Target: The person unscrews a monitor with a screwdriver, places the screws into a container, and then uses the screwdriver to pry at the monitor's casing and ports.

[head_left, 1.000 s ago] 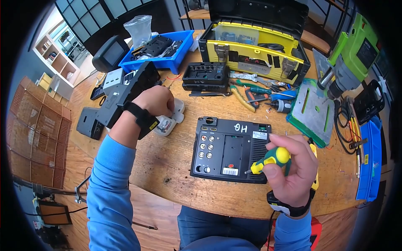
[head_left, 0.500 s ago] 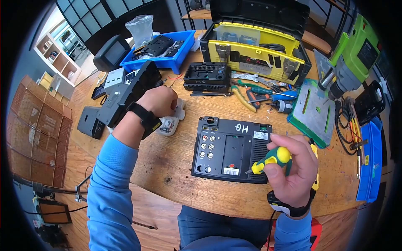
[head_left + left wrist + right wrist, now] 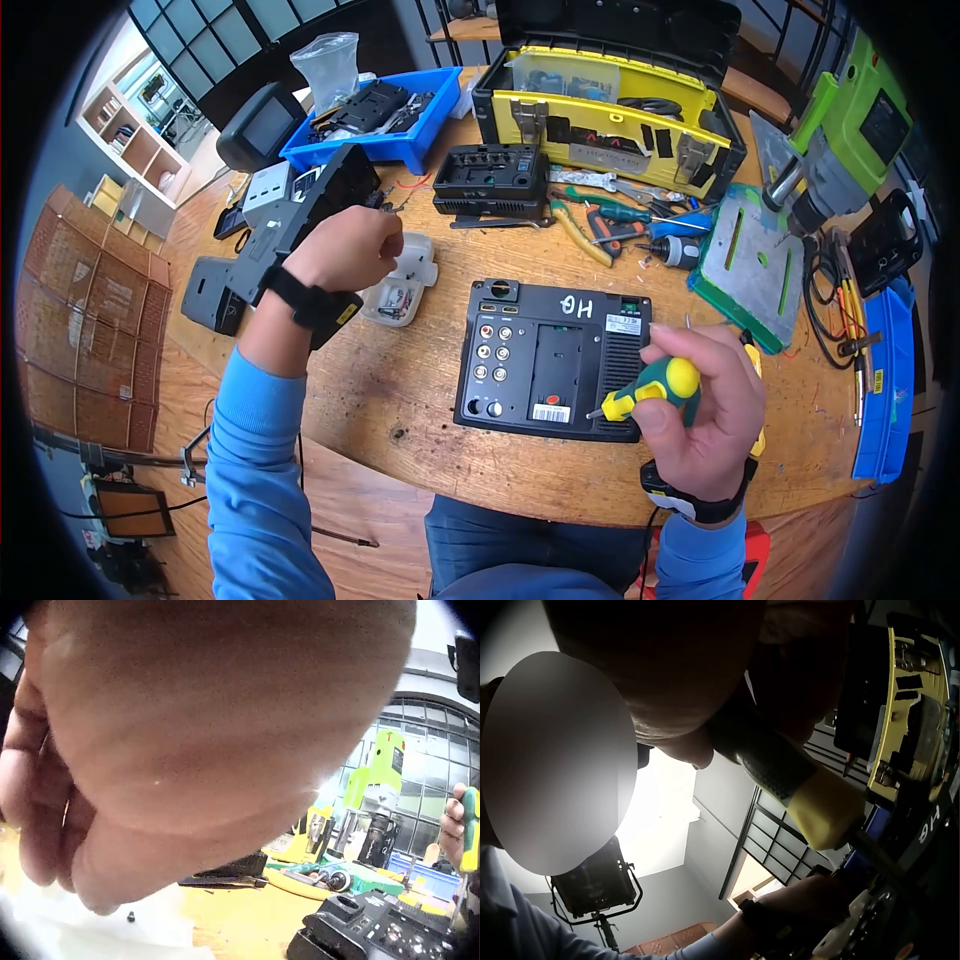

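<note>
1. The left hand (image 3: 350, 245) is reaching over the small white box (image 3: 400, 285). Its fingers are bending down, but I cannot tell if they are pinching anything.
2. The right hand (image 3: 708, 410) is gripping a green and yellow screwdriver (image 3: 660, 385). The tip is pointing down at the near side of the black HQ box (image 3: 558, 358), toward its right. I cannot tell if it is touching.
3. The black HQ box is lying flat on the wood table (image 3: 400, 400), in the near middle, with its round plugs showing on the left.
4. The small white box is sitting open, to the left of the black HQ box. Little bits are lying in its near part, too small to name. In the left wrist view, a tiny dark piece (image 3: 131, 917) is resting on something white below the fingers.
5. The blue bin (image 3: 370, 152) is standing far left, holding a pile of black parts (image 3: 370, 108). A clear bag (image 3: 328, 75) is sticking up at its far side.
6. The big yellow and black toolbox (image 3: 560, 150) is standing open at the far side, holding a clear case (image 3: 565, 80) and a black cord (image 3: 650, 105).
</note>
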### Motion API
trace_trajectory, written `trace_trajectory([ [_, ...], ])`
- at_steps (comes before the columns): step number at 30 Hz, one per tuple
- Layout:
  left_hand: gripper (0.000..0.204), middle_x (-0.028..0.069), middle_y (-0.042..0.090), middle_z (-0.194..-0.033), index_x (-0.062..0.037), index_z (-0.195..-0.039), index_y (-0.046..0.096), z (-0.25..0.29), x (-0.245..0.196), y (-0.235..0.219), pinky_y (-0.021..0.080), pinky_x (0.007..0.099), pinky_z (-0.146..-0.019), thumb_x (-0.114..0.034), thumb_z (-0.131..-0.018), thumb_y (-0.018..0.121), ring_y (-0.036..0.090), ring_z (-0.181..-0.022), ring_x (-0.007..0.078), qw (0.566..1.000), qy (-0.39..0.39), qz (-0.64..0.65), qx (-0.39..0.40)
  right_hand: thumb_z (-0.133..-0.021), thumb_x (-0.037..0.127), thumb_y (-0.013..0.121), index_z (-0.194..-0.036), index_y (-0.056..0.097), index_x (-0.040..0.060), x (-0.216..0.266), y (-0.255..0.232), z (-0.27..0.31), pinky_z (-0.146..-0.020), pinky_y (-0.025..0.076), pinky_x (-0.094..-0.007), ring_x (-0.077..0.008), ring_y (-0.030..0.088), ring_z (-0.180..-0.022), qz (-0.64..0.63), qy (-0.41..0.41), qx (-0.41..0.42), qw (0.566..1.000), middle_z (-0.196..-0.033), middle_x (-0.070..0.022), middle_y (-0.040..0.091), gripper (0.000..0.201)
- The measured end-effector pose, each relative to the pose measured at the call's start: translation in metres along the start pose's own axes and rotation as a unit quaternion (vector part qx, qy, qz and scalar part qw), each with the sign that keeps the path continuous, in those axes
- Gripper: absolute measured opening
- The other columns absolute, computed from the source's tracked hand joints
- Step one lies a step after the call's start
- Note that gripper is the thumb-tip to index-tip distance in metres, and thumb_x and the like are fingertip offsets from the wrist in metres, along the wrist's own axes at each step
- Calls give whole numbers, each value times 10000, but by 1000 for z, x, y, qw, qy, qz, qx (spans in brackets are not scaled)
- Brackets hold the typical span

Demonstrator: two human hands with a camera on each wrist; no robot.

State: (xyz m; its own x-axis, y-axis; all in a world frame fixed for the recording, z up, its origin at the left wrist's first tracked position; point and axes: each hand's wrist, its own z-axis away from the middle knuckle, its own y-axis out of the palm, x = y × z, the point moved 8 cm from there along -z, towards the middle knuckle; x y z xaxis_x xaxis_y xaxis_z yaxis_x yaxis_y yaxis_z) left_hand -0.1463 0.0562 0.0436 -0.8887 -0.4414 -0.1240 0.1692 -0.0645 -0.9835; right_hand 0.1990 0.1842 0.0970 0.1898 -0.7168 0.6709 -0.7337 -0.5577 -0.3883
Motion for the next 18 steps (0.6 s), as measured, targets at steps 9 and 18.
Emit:
trace_trajectory([
  [9,245,149,778,-1008,-47,-1043,816,26,-6,8,598,412,-881,-32,-799,798,749,-968,336,998,59,17,14,-887,282,886,-1230,737,-13,2,0,0,-789,586,-337,-239,729,-896,4,-6,4,1000,-1015,-148,716,477],
  [18,109,64,728,-892,-115,-881,800,34,-25,5,589,419,-785,-27,-828,761,724,-894,305,987,131,-81,-54,-865,252,903,-1235,736,-16,0,-2,0,-771,593,-332,-236,732,-884,4,-13,9,1000,-1025,-150,720,486],
])
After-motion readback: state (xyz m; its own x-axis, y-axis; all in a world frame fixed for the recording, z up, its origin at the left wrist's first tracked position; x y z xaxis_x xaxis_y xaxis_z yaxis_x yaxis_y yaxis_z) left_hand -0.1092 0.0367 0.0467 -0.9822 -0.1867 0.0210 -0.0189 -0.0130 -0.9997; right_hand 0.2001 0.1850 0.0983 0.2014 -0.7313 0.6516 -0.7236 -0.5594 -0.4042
